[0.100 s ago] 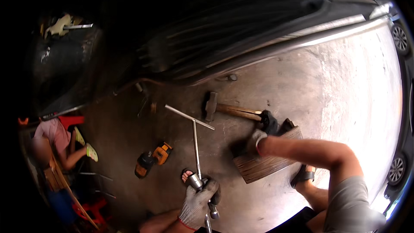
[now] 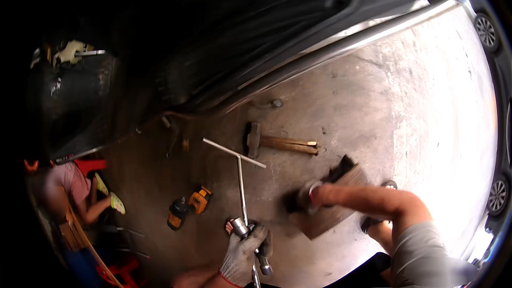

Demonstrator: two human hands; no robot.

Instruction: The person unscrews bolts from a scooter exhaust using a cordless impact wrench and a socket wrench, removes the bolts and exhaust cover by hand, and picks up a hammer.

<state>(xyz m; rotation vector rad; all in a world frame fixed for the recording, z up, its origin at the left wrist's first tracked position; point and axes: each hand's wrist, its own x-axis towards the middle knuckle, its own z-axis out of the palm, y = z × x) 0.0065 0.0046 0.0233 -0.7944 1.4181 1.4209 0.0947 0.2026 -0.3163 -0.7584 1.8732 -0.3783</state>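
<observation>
My left hand [image 2: 248, 245], in a grey glove, is closed round metal tools: a thick chrome socket [image 2: 240, 226] and shiny bar pieces. Beyond it a long T-shaped bar [image 2: 241, 178] extends upward in the picture. My right hand [image 2: 312, 194], gloved and smeared by motion, is over a wooden board [image 2: 336, 218] with a dark piece at its upper end; its fingers cannot be made out. A sledgehammer [image 2: 255, 138] with a split wooden handle lies above the board.
A yellow-and-black power tool [image 2: 198, 199] lies on the concrete floor [image 2: 352, 101]. A dark vehicle body with a metal side bar [image 2: 373, 40] spans the top. At left, another person [image 2: 74, 181] is down by red plastic items and wood. Car wheels [image 2: 486, 31] show at right.
The view has shifted slightly, with the vehicle's side bar higher at right and the floor items lower. My right hand is more blurred, and a dark shape at the hammer handle's end no longer shows there.
</observation>
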